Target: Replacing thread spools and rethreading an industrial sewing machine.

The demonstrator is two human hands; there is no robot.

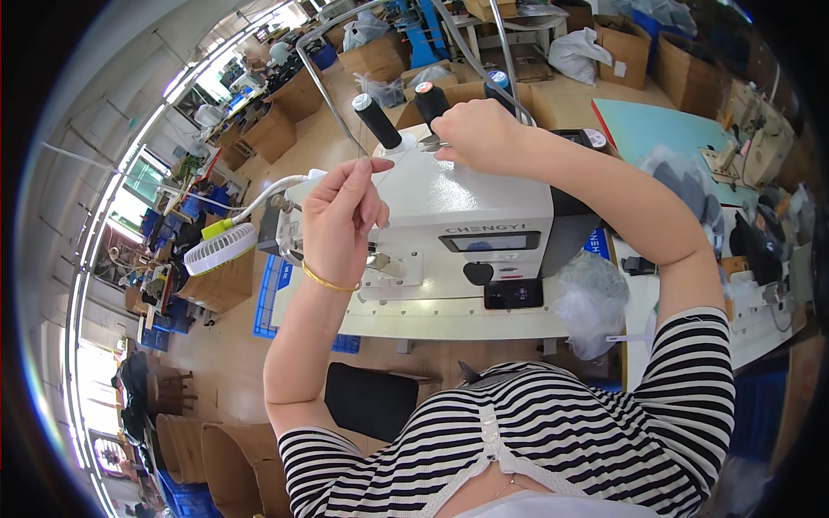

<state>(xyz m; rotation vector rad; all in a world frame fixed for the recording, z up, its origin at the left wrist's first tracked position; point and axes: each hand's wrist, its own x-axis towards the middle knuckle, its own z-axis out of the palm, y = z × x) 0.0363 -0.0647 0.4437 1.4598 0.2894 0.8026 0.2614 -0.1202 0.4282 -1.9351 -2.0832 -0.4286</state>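
Note:
My left hand [344, 205] is raised over the left end of a white sewing machine [484, 203], thumb and forefinger pinched on a fine thread. My right hand [485, 136] is closed round thread snips [432, 145], their metal blades pointing left toward the thread. Most of the snips is hidden in my fingers. Between and behind my hands stands a black thread cone [376, 121]. A second black cone [430, 104] is just behind my right hand, and a cone with a blue top [498, 85] stands farther right.
A white fan [221, 249] on a bent neck juts out left of the machine. On the machine bed lies a dark phone [514, 294], with clear plastic bags [591, 298] to its right. Below is a black seat [371, 401]. Metal thread-stand rods [324, 86] rise behind the cones.

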